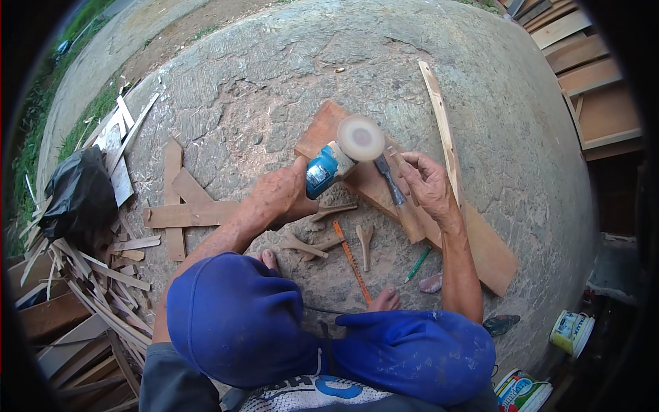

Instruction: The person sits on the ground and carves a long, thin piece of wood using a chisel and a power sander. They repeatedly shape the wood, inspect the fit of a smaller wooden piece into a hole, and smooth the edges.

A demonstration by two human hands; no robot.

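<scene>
My left hand (283,192) is wrapped round the body of a teal angle grinder (322,176). A round sanding disc (361,139) sits on its head, pointing away from me. My right hand (428,182) pinches a slim piece of wood (396,159) a little to the right of the disc, apart from it; the fingers partly hide the piece. Below both hands lies a long reddish-brown board (494,257), slanting from far left to near right. On the board rests a chisel (392,187) with a dark metal blade and a wooden handle (412,225).
Several forked wooden pieces (365,246), an orange saw blade (351,261) and a green pencil (417,265) lie near my bare feet. A pale wood strip (441,123) stretches along the right. Wood scraps (103,275) pile up at left; paint buckets (572,332) stand near right.
</scene>
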